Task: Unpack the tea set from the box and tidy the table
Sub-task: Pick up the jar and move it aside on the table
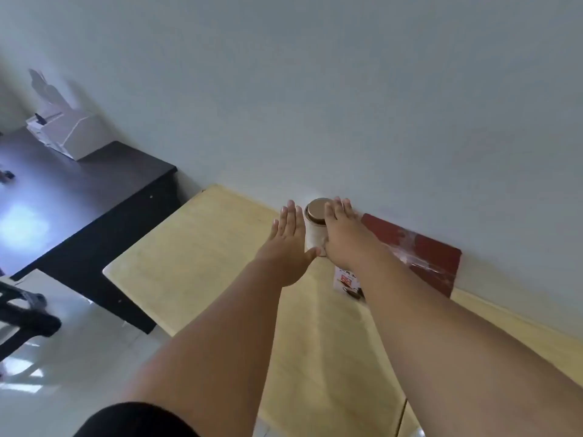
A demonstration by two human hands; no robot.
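A small white canister (313, 235) with a round metallic lid (318, 210) is standing upright at the far edge of the pale wooden table (195, 260), close against the wall (315, 89). It is sitting directly between the person's two hands, with both arms stretching forward across the tabletop toward it. The right hand (344, 234) is lying against the canister's right side, its fingers flat and extended and overlapping the edge of the lid, so that part of the canister is hidden behind it; the palm seems to be touching the body, but the fingers are not curling around it. The left hand (288, 244) is hovering just beside the canister's left side, spread flat with fingers straight, its thumb reaching toward the base; whether it is actually touching the canister cannot be told. Neither hand is closing on anything. Just behind the right wrist, a small white card or packet (345, 280) with red print is lying on the table, partly covered by the forearm. Farther right, a flat dark red box (419, 253) with clear shiny wrapping on it is resting against the wall. Off to the left, a dark desk (94, 197) is standing beside the table, carrying a white printer-like device (67, 134).
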